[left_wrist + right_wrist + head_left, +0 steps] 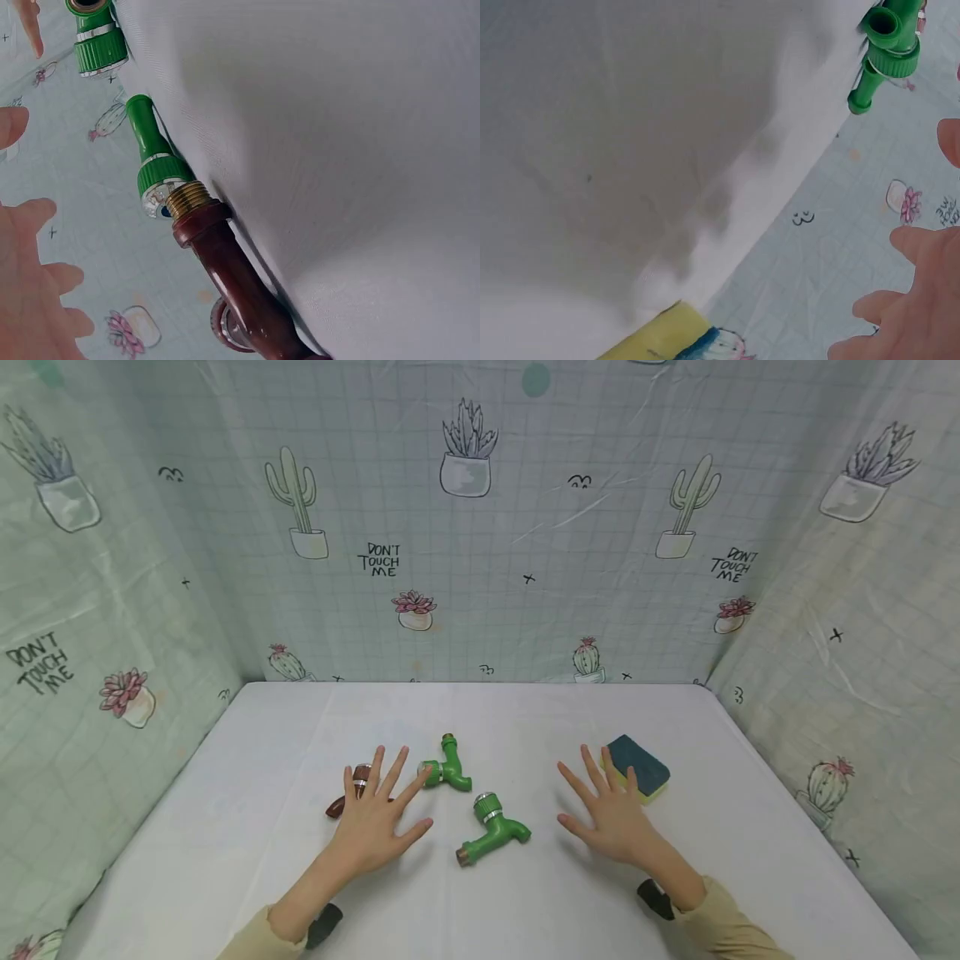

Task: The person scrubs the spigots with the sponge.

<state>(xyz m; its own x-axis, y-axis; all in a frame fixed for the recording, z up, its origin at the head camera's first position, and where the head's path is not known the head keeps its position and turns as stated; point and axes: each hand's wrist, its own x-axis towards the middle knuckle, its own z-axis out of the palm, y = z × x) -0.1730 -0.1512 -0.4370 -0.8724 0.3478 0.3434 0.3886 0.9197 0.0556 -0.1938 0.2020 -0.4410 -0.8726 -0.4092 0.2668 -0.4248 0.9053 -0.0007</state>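
My left hand (370, 828) hovers over the table with its fingers spread, holding nothing. Beneath it lies a dark brown faucet (244, 285) with a brass threaded end, partly hidden by the hand in the head view. Just beyond its fingertips is a green faucet (452, 767). Between the hands a second green faucet (497, 833) lies with its threaded end toward the near left. My right hand (617, 820), also spread and holding nothing, is above the table on the right. A sponge (639, 763), dark blue-green over yellow, lies behind its fingers, partly covered by them.
The things lie on a white table (285, 727). A curtain (495, 593) printed with potted cacti and lettering stands behind the table and along both sides. Dark wrist straps (324, 925) show below the beige sleeves.
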